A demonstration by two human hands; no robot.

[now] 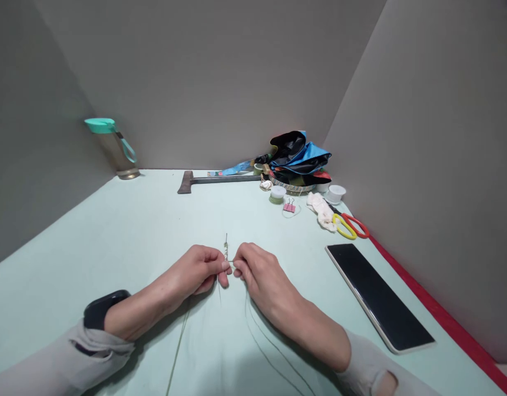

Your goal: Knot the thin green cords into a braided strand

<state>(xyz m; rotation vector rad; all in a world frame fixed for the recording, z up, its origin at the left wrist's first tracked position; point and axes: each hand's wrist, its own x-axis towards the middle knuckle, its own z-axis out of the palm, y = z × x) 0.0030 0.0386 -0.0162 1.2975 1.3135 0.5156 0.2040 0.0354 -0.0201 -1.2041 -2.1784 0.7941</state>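
Note:
Near the middle of the table my left hand (206, 268) pinches a small knotted cord piece (226, 250), which stands upright above the fingertips with a thin dark tip. Just to its right, my right hand (255, 269) is closed with finger and thumb on a thin cord strand (231, 261) that runs across to the knotted piece. A loose green cord (178, 352) trails down from beneath my left hand toward the near edge. Thin cord ends (270, 352) also hang below my right hand and curve to the lower right. The fingers partly hide the knotted piece's lower end.
A hatchet (187, 182) lies at the back, beside a blue and black bag (303, 157). Spools (277, 192), a pink binder clip (290, 207), crumpled tissue (320, 210) and scissors (352, 224) sit back right. A tablet (379, 297) lies right; a bottle (113, 148) stands back left.

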